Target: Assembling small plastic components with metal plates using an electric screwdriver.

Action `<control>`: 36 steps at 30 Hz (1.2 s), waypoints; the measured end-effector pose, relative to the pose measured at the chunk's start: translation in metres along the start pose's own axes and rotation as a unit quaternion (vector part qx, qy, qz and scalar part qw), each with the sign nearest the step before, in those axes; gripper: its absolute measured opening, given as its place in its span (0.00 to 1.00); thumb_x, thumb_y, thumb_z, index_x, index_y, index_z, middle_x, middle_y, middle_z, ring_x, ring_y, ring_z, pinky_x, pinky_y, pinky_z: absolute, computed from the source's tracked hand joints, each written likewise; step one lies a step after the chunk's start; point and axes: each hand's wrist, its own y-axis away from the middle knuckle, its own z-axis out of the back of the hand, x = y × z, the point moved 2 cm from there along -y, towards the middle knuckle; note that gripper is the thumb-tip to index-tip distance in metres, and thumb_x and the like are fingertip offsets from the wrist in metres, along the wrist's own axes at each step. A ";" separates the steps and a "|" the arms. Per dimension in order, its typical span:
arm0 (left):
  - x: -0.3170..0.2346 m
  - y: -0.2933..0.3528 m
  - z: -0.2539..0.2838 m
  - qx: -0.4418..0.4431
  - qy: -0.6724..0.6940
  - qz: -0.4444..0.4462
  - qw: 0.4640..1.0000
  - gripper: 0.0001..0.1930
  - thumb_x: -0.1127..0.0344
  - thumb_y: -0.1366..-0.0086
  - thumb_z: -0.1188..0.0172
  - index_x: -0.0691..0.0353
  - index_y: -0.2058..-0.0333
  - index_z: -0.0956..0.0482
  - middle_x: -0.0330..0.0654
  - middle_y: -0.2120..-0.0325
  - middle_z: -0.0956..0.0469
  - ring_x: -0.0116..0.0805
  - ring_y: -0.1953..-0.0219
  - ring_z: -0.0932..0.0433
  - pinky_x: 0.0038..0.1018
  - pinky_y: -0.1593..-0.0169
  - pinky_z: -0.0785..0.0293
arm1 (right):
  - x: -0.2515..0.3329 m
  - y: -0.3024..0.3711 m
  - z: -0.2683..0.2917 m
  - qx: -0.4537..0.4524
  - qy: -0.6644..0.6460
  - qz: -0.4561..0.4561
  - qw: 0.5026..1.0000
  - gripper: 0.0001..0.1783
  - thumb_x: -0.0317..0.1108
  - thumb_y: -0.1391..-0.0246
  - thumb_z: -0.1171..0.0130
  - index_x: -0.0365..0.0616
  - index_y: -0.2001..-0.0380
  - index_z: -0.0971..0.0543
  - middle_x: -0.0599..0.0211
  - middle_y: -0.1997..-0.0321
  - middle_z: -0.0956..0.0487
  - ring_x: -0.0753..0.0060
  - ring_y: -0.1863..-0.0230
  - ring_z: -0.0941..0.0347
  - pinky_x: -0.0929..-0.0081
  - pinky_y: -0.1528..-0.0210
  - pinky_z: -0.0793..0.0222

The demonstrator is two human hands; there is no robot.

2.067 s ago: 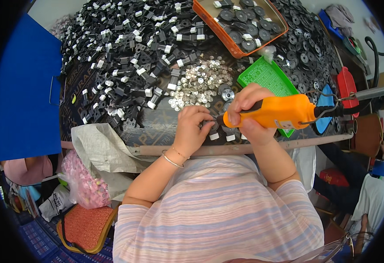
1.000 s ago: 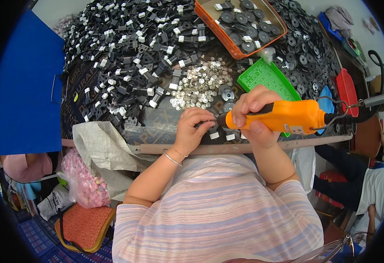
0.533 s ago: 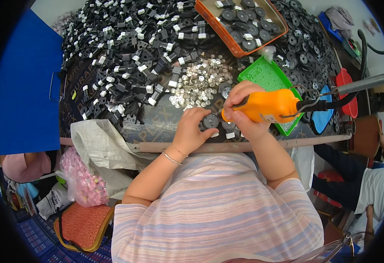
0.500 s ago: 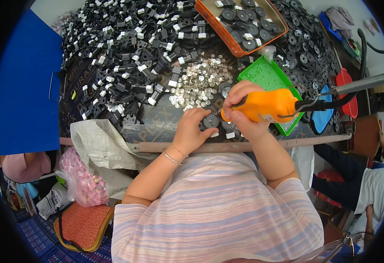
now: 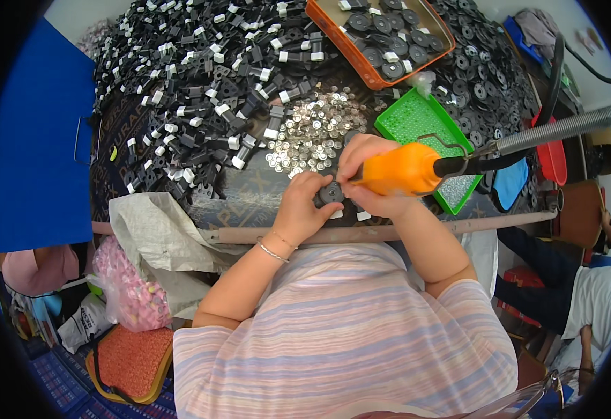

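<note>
My left hand [image 5: 301,208] rests at the near edge of the table, thumb and fingers closed round the side of a round black plastic disc [image 5: 331,193] with a white tab. In my right hand [image 5: 374,165] is an orange electric screwdriver [image 5: 401,170], tilted with its nose toward the disc. My right fingertips are close beside the disc and hide the bit, so I cannot tell whether it touches. Another disc lies partly under my right hand, its white tab [image 5: 363,216] showing. Just beyond my hands is a pile of small silvery round metal pieces [image 5: 312,129].
Black parts with white ends [image 5: 214,91] heap at the far left. An orange tray [image 5: 356,61] of discs stands at the back, a green tray [image 5: 397,123] of tiny pieces at the right, near more black discs [image 5: 483,77]. A coiled spring [image 5: 563,128] and cable reach the screwdriver.
My right hand has carried the screwdriver left, bringing its nose up to the disc in my left hand. My left hand has stayed nearly in place.
</note>
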 end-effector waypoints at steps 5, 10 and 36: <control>0.000 0.000 -0.001 0.015 0.021 0.032 0.999 0.24 0.67 0.60 0.27 0.66 0.61 0.23 0.46 0.67 0.26 0.46 0.62 0.28 0.33 0.57 0.30 | 0.012 -0.007 0.015 0.015 -0.025 0.012 0.999 0.11 0.26 0.58 0.37 0.41 0.70 0.28 0.62 0.68 0.28 0.72 0.74 0.31 0.77 0.71 0.31; 0.001 0.004 -0.001 0.011 0.035 0.052 0.998 0.24 0.66 0.59 0.27 0.66 0.61 0.23 0.46 0.66 0.26 0.46 0.60 0.29 0.34 0.55 0.31 | 0.038 0.001 0.083 -0.179 -0.090 0.051 0.978 0.14 0.28 0.55 0.40 0.39 0.65 0.31 0.59 0.66 0.30 0.70 0.74 0.31 0.74 0.71 0.33; 0.006 0.007 -0.004 -0.010 0.019 0.013 1.000 0.26 0.66 0.60 0.26 0.66 0.60 0.24 0.47 0.63 0.26 0.45 0.60 0.27 0.33 0.56 0.29 | -0.011 0.022 0.137 -0.361 0.076 0.022 0.929 0.12 0.23 0.55 0.41 0.37 0.65 0.29 0.60 0.71 0.26 0.73 0.77 0.28 0.77 0.71 0.31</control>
